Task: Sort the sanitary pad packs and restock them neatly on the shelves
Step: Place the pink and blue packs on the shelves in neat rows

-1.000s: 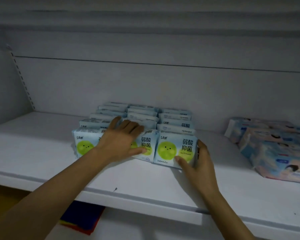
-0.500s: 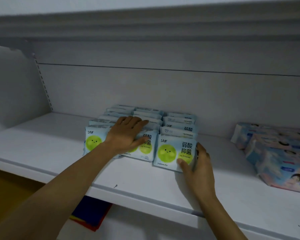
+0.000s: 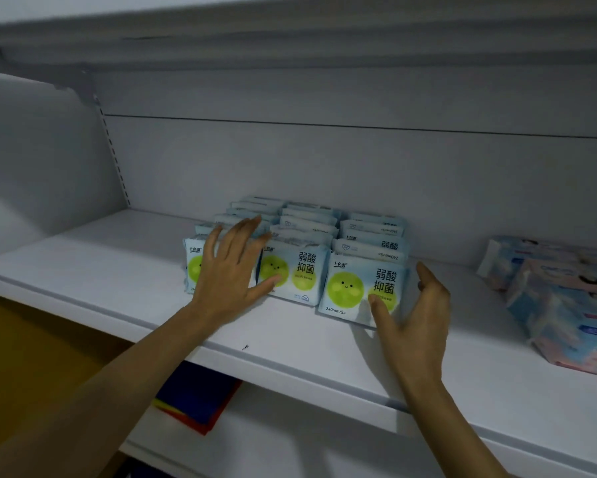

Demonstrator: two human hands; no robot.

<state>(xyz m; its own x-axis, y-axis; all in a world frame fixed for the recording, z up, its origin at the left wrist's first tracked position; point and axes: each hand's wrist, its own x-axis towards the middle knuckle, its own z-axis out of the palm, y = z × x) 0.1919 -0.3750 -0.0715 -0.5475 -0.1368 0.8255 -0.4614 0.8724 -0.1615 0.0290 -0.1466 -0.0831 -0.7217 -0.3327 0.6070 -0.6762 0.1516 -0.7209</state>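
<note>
Three rows of light-blue sanitary pad packs with green smiley circles [image 3: 300,270] stand upright on a white shelf [image 3: 290,343], running back toward the rear wall. My left hand [image 3: 233,274] lies flat, fingers spread, against the front and top of the left row's first pack. My right hand [image 3: 414,305] is open beside the front pack of the right row [image 3: 355,288]; its thumb touches the pack's face and its fingers are lifted off the right edge.
A pile of pink-and-blue pad packs [image 3: 562,298] lies on the same shelf at the right. A slotted upright [image 3: 114,157] stands at the left rear. Below the shelf lies a blue, yellow and red item [image 3: 197,398].
My right hand's fingers have come off the right front pack's edge and spread open. My left hand has slid left, from the middle pack onto the left row's front pack.
</note>
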